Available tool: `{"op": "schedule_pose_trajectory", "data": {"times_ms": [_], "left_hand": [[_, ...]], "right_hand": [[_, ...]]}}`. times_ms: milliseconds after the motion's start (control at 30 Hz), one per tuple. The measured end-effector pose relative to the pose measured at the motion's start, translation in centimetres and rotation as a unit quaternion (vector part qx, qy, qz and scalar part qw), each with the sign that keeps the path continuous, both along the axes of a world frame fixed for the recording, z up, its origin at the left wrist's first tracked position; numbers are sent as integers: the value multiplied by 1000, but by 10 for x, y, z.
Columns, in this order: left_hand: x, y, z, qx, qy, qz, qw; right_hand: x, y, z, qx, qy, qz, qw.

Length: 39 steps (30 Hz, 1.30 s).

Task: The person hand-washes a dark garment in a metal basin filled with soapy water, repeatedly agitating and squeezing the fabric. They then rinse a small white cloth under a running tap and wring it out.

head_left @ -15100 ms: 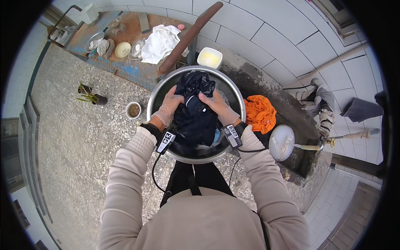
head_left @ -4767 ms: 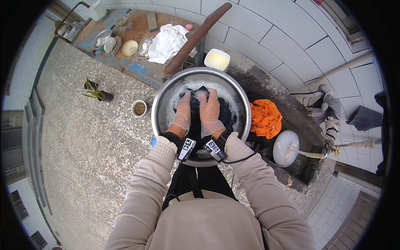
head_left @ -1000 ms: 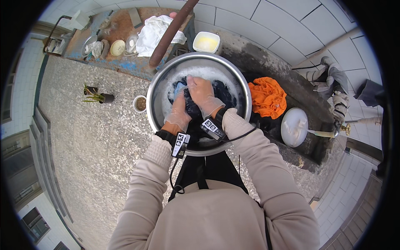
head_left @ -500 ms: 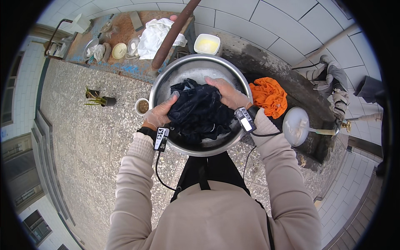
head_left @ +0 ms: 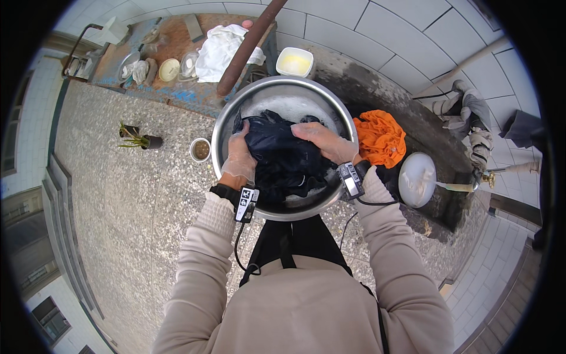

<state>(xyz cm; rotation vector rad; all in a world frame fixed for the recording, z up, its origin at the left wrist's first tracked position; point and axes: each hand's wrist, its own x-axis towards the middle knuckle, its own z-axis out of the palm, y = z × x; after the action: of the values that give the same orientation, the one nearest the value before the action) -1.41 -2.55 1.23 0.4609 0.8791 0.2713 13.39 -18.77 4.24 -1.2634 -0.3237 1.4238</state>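
A wet, dark navy garment (head_left: 276, 154) lies bunched in a round metal basin (head_left: 219, 131), with white suds (head_left: 292, 106) along the far side. My left hand (head_left: 240, 154), in a clear thin glove, grips the cloth's left edge with the thumb on top and the fingers hidden. My right hand (head_left: 325, 141), also gloved, is closed on the cloth's upper right, thumb lying over it and fingers out of sight underneath. A small device is strapped to each wrist, with a cable running from it.
Right of the basin, a bunched orange cloth (head_left: 380, 138) and a translucent white rounded container (head_left: 417, 180) lie in a dark trough (head_left: 451, 203). A white tub (head_left: 294, 61) stands beyond. A rusty pole (head_left: 250, 47) slants before a worn table (head_left: 171, 35). Potted plants (head_left: 144, 141) and a cup (head_left: 200, 150) sit left.
My left hand has shifted right and turned upward over the cloth's left edge, lifting a bit of it. My right hand has moved slightly down and right, its thumb now flatter on the cloth.
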Motion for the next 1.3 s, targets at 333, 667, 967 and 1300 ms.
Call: {"op": "schedule_pose_trajectory", "data": {"times_ms": [333, 667, 967, 1300], "left_hand": [[4, -27, 4, 18, -22, -60, 998], [25, -63, -22, -5, 31, 20, 999], [14, -25, -4, -128, -15, -80, 988], [-11, -3, 9, -25, -42, -64, 997]], "right_hand": [[-30, 36, -31, 0, -473, -265, 841], [-51, 65, 8, -118, -572, -229, 779], [-25, 62, -14, -101, -454, -129, 876], [-1, -1, -15, 17, 167, -102, 980]]}}
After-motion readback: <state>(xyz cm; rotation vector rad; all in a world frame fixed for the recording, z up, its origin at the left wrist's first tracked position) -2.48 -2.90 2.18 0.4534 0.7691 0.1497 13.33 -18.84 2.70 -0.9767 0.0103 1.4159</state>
